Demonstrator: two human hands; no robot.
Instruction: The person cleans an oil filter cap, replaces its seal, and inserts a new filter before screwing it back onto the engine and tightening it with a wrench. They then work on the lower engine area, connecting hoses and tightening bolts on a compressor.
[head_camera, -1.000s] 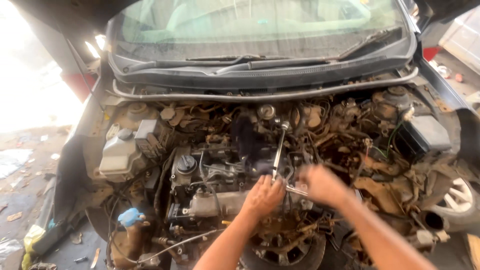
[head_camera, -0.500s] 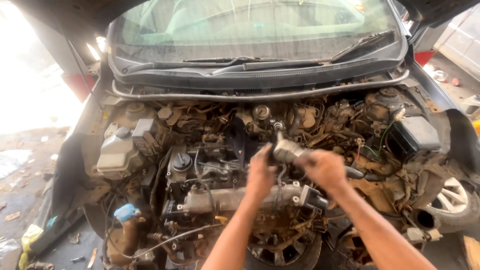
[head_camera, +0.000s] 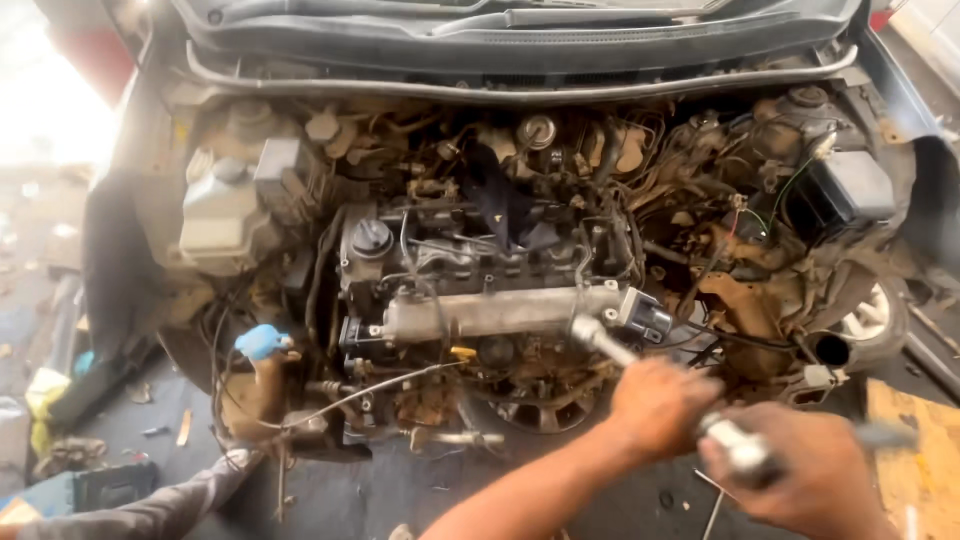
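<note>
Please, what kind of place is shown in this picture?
Probably a car repair workshop or yard. A car's engine bay stands open with its front stripped, a wheel exposed, and the person's left hand and right hand grip a long metal wrench over the dirty floor.

Outdoor yard, harsh daylight blown out at upper left. Dark oil-stained ground (head_camera: 400, 495) strewn with scraps. Yellow rag (head_camera: 45, 395) and debris at left edge. Wooden board (head_camera: 915, 440) lying at right. Pale wall (head_camera: 935, 30) upper right corner
</note>
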